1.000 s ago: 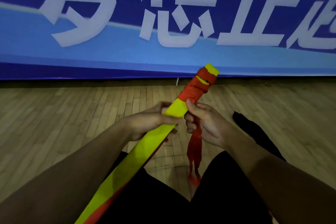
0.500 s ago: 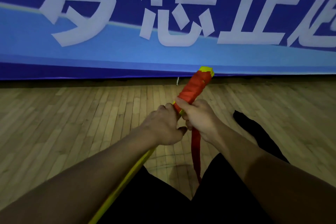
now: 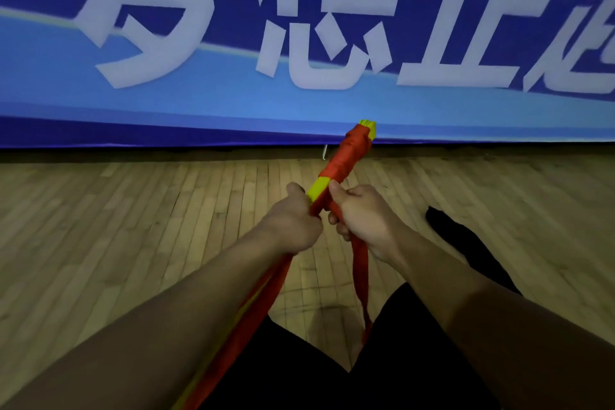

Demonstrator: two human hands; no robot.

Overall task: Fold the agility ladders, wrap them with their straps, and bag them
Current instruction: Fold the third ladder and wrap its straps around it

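Sports hall, wooden floor (image 3: 133, 226), banner (image 3: 166, 103) (blue)

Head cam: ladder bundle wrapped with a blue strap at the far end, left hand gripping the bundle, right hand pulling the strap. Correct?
Not quite. The strap is red, not blue; the blue belongs to the banner behind. The head view shows it wound round the far end of the yellow ladder bundle. The left hand grips the bundle; the right hand pulls the strap.

"想止" on blue banner (image 3: 233, 100)
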